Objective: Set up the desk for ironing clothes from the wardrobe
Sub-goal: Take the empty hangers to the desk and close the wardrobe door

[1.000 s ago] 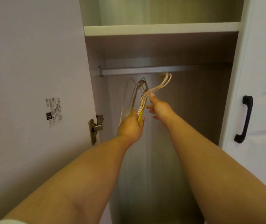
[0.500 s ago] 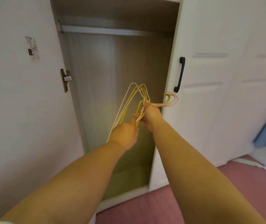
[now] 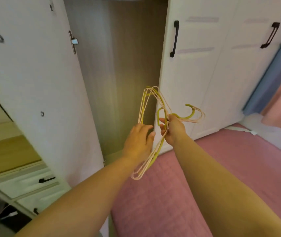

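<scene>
At the lower left of the frame there is a white drawer unit with small black handles (image 3: pixel 46 180). Above it, the open white wardrobe door (image 3: pixel 33 74) takes the left side, and the wood-grain inside of the wardrobe (image 3: pixel 119 57) is at the top centre. My left hand (image 3: pixel 138 142) has relaxed, almost straight fingers just beside the bundle of thin cream and yellow-green wire hangers (image 3: pixel 155 115), which my right hand (image 3: pixel 173 130) grips near the hooks. To the right are closed white doors with black handles (image 3: pixel 174 39), above a pink quilted surface (image 3: pixel 238 168).
</scene>
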